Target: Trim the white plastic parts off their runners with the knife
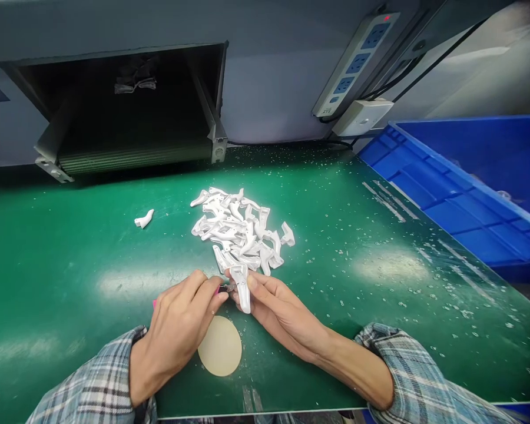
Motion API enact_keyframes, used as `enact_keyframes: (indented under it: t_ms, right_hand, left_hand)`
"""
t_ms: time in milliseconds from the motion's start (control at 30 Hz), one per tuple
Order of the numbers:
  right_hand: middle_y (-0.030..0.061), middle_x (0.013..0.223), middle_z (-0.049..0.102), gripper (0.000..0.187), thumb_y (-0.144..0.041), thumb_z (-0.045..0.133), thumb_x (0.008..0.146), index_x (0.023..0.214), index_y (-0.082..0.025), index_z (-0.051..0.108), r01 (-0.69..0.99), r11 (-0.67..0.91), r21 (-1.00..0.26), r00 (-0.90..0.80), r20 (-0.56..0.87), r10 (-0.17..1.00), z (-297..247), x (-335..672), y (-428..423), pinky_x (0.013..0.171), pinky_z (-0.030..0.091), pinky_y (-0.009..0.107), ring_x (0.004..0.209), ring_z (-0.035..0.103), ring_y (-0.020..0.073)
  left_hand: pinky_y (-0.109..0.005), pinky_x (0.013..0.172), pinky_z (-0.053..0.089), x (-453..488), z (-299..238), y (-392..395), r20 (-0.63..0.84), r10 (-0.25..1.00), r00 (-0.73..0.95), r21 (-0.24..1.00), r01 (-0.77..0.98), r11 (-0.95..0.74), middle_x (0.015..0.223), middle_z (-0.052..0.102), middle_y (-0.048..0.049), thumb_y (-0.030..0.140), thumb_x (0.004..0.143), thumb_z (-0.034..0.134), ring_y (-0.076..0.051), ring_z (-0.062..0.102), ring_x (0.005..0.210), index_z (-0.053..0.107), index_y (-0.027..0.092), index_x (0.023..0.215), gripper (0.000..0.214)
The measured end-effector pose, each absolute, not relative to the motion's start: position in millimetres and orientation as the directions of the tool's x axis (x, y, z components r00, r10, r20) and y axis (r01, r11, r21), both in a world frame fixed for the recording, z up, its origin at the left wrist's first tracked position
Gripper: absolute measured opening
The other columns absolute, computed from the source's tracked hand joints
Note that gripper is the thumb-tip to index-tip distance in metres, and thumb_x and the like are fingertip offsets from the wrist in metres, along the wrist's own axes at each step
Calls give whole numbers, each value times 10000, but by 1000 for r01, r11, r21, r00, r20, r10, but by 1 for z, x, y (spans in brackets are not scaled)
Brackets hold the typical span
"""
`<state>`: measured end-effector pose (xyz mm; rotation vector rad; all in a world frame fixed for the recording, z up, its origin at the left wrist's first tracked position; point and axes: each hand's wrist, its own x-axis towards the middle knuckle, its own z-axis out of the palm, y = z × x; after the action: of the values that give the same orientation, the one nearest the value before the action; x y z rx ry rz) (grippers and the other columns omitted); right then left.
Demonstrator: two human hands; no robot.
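Observation:
My right hand [282, 309] grips a curved white plastic part [241, 287] between thumb and fingers, narrow end toward me. Close beside it, my left hand [181, 315] is closed around a small pink-handled tool [218, 290]. Most of this tool is hidden by the fingers, and its thin dark tip meets the left edge of the part; its exact kind is unclear. Just beyond both hands lies a heap of similar white plastic parts [236, 227]. Below the hands, a round beige disc [221, 346] rests on the green table [327, 359].
One white part [144, 219] lies apart on the left. A conveyor belt [135, 154] comes out of an opening at the back. At right stands a blue bin [450, 182]. A power strip [357, 62] is fixed to the machine wall. White scraps [466, 318] dot the table.

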<state>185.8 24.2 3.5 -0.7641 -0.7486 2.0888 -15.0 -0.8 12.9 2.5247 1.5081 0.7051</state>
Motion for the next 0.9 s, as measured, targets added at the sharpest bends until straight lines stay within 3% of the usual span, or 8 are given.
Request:
enact_keyframes:
  t_ms: [100,200,333,433,600,700,800,900]
  right_hand:
    - [10,824,560,253,-397,688,955,897,-162,761,-458,-571,-681,-554,-284,783,2,183,21,759,424,224,766,456,113]
    - [16,839,576,268,-404,694,950,894,-149,756,-426,-629,-651,-598,-320,735,1,182,18,776,444,237,774,503,110]
    - [50,981,661,254,-386,708,942,1100,-190,745,-420,-571,-706,-558,-295,776,0,182,17,859,476,285,900,583,147]
    - [49,1068,691,302,-323,761,904,1187,-227,715,-416,-501,-759,-509,-262,820,-1,185,18,886,481,294,928,611,149]
    - [110,1043,723,288,-378,684,948,1157,-180,693,-428,-551,-717,-611,-220,761,0,187,20,814,527,346,933,671,216]
    - [84,969,719,193,-350,682,961,1058,-183,690,-425,-606,-673,-638,-252,727,0,186,19,689,504,256,820,649,154]
    - [79,991,706,254,-305,730,933,1147,-173,693,-435,-642,-631,-639,-286,714,1,184,19,720,503,233,838,628,132]
    - [84,1015,689,283,-286,758,909,1156,-155,715,-465,-645,-607,-622,-295,726,2,184,20,759,521,247,860,615,135]
  left_hand:
    - [-275,625,424,-25,14,6,464,815,348,221,845,-486,904,653,-41,245,1051,486,-155,607,722,603,173,1138,162]
    - [-253,673,441,-34,21,12,536,824,184,369,826,-425,924,645,-44,222,1044,484,-149,600,773,593,182,1124,140]
    - [-222,622,445,-27,26,8,154,969,193,821,521,-235,839,639,-1,312,1002,563,-126,575,688,546,211,1051,113]
    - [-218,644,468,-15,27,5,-111,947,302,967,253,32,838,670,3,346,971,607,-131,612,720,530,214,1065,179]
    - [-249,717,463,-16,26,7,-29,974,223,952,304,-42,893,668,-16,324,998,563,-146,600,778,646,220,1077,155]
    - [-268,738,443,-23,23,9,68,950,304,896,401,-192,909,631,-28,340,1040,489,-162,569,811,655,255,1219,258]
    - [-276,704,422,-28,17,9,96,956,278,858,464,-221,860,583,-20,368,1071,393,-167,524,765,549,262,1367,351]
    - [-262,589,363,-29,14,8,7,964,265,856,497,-143,713,488,33,388,1086,307,-147,442,613,522,230,1233,304]
